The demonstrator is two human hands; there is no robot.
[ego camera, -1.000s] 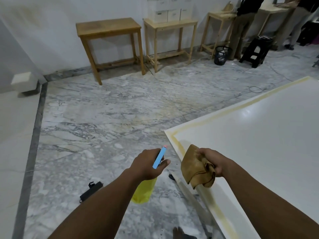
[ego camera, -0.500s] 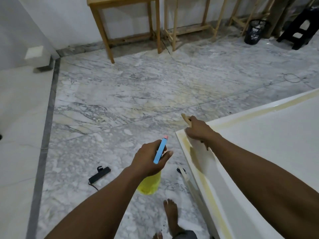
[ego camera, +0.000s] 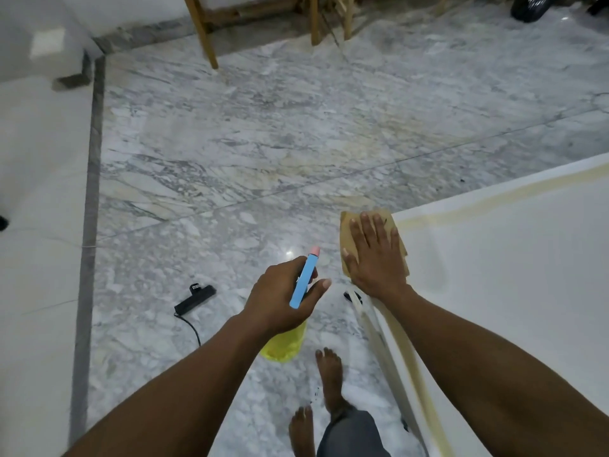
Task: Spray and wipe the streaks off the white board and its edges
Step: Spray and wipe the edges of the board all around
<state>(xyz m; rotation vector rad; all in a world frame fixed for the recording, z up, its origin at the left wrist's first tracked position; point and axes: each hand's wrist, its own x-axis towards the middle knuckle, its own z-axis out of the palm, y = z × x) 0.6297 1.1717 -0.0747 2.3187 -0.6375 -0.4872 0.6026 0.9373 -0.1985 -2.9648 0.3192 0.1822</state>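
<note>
The white board [ego camera: 514,268] lies flat at the right, with yellowish streaks running along its far and left edges. My right hand [ego camera: 375,258] presses flat, fingers spread, on a tan cloth [ego camera: 346,225] that covers the board's near-left corner. My left hand [ego camera: 283,295] is closed around a spray bottle [ego camera: 304,280] with a blue head, a pink tip and a yellow body hanging below the hand. The bottle is held over the floor, just left of the board's edge, nozzle pointing away from me.
Marble floor [ego camera: 263,143] stretches ahead. A black device with a cable [ego camera: 195,299] lies on it at the left. Wooden table legs [ego camera: 202,31] stand at the back, a black bin [ego camera: 530,6] at the far right. My bare feet [ego camera: 329,380] are beside the board.
The cloth went from bunched in my right hand to spread flat on the board's corner under my palm. My view tilted down and closer. The left hand kept holding the bottle.
</note>
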